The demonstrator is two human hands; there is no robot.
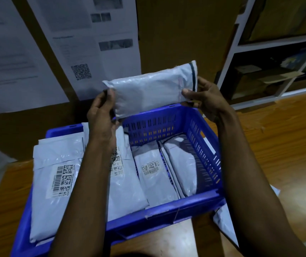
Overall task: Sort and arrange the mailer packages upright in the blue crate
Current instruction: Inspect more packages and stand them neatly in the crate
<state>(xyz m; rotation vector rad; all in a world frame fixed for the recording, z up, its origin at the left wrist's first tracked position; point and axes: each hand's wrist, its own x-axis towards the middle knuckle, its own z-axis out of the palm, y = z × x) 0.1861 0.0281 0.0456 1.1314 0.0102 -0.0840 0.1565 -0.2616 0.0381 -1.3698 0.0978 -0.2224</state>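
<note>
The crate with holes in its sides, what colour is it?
The crate is bright blue, seen clearly in the head view.

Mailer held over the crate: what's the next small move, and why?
Probably lower the held mailer on edge into the gap along the right wall of the blue crate; left hand and right hand grip its ends, and packed mailers fill the rest.

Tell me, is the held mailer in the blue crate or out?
Out: the left hand and right hand hold the mailer above the blue crate.

Left hand and right hand raised, fingers pinching inward.
</note>
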